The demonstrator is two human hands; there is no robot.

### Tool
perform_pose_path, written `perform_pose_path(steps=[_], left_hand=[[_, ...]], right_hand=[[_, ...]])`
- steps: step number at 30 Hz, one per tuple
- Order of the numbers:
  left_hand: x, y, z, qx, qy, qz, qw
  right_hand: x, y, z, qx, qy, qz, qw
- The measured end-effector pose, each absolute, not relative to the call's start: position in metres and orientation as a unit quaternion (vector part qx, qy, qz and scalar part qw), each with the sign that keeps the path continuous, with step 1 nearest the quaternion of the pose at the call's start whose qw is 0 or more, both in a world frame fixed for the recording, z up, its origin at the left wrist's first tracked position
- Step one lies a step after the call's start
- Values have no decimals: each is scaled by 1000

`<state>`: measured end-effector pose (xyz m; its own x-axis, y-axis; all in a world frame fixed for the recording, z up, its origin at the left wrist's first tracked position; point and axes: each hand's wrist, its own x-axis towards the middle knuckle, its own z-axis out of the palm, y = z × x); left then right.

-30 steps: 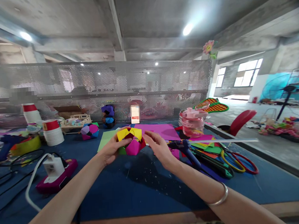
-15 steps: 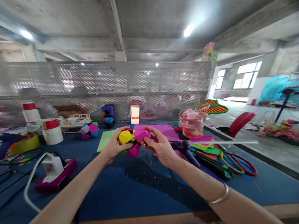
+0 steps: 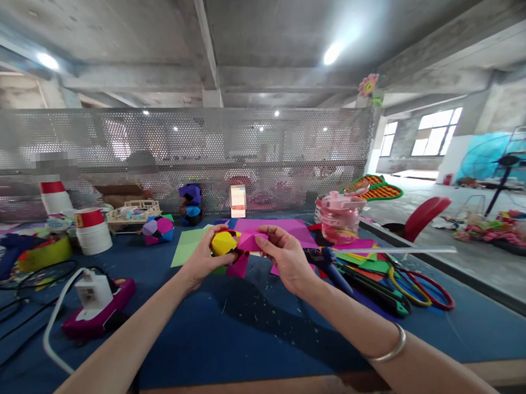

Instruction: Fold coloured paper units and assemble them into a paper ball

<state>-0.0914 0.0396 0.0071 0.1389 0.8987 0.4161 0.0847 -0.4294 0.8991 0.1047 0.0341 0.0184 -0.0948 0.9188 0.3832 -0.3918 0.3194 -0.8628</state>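
My left hand (image 3: 203,258) is closed around a many-sided paper ball (image 3: 223,243) with yellow, magenta and green faces, held above the blue table. Between the thumb and fingers of my right hand (image 3: 284,254) is a magenta paper flap (image 3: 251,241) on the ball's right side. Whether the flap is fixed to the ball cannot be made out. Another magenta part hangs below the ball. Behind my hands lie a light green sheet (image 3: 186,244) and a magenta sheet (image 3: 299,230).
A finished-looking paper ball (image 3: 158,229), stacked paper cups (image 3: 93,233) and a purple power strip (image 3: 100,313) stand to the left. On the right are a pink lidded jar (image 3: 340,218), a glue gun (image 3: 333,270), a green cutter (image 3: 382,291) and scissors (image 3: 425,289). A phone (image 3: 237,201) leans at the back.
My right fingers have changed their pinch on the magenta flap, which now looks flatter. The paper ball has shifted and turned slightly in my left hand.
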Motion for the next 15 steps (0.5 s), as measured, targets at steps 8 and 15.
perform_pose_path(steps=[8,15], left_hand=[[-87,38,7,615,363,552,431],[-85,39,4,604,356,565,435]], right_hand=[[99,32,15,-215,-480,562,638],[98,32,16,-193,-449,575,656]])
